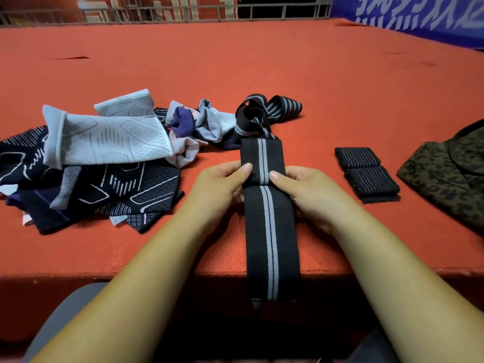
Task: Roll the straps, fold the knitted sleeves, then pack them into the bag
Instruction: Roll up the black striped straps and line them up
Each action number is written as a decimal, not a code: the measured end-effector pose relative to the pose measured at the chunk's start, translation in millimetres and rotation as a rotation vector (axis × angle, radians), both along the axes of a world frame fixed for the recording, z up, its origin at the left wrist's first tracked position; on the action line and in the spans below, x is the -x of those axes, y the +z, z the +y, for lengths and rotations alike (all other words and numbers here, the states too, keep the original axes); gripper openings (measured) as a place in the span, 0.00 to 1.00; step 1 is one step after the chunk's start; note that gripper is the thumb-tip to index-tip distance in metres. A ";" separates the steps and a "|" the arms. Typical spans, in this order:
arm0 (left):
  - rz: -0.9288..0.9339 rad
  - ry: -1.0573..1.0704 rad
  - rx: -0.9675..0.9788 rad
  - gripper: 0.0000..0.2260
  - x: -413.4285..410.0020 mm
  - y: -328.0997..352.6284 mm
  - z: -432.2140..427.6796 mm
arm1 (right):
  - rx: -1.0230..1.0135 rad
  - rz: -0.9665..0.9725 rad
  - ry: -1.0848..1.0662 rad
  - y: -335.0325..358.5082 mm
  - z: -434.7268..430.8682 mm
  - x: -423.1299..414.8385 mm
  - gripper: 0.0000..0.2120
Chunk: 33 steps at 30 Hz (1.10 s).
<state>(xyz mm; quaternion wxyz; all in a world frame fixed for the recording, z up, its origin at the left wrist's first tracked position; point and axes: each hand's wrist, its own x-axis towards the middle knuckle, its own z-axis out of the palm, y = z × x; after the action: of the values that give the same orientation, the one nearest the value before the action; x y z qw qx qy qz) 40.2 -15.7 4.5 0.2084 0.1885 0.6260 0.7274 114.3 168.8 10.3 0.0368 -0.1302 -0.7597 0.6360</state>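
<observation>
Strap (269,218), black with two pale stripes down its middle, lies lengthwise at the near edge of the red table (262,61). Its near end hangs over the edge toward the person, and its far end runs into a loose tangle of striped straps (262,113) farther back.

The left hand (222,184) pinches the strap's left edge, thumb on top and fingers curled beneath. The right hand (306,189) does the same on the right edge. The two thumbs press on it side by side, just where the band shows a crosswise fold or hump.

To the right of the hands, two rolled straps lie on the table, touching each other: a far roll (357,157) and a near roll (372,182).

Beyond them, at the right edge of the view, sits a bag (450,174) in a dark mottled camouflage pattern, only partly in frame.

On the left lies a heap of knitted sleeves. A pale grey sleeve (104,140) rests on top of dark patterned sleeves (117,195), and more pale and purple pieces are crumpled behind, near the tangle.
</observation>
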 end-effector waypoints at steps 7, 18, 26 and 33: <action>0.078 0.005 0.055 0.15 6.2 2.2 -3.7 | 0.234 -0.033 0.006 5.4 -5.3 -1.9 0.10; 0.055 0.060 0.084 0.22 5.8 6.9 -6.3 | 0.506 -0.120 -0.031 16.6 -4.4 2.3 0.29; 0.009 0.070 0.047 0.22 1.1 18.7 -8.2 | 0.399 0.035 -0.089 17.1 -9.8 -1.4 0.15; -0.053 -0.057 0.050 0.15 -10.9 18.2 -1.4 | 0.120 0.089 -0.248 14.2 -18.5 1.1 0.21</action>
<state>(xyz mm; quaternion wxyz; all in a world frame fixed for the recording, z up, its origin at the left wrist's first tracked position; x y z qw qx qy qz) 51.1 -17.1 22.7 0.2500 0.1817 0.6326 0.7101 113.2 150.2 24.5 0.1408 -0.1966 -0.6960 0.6761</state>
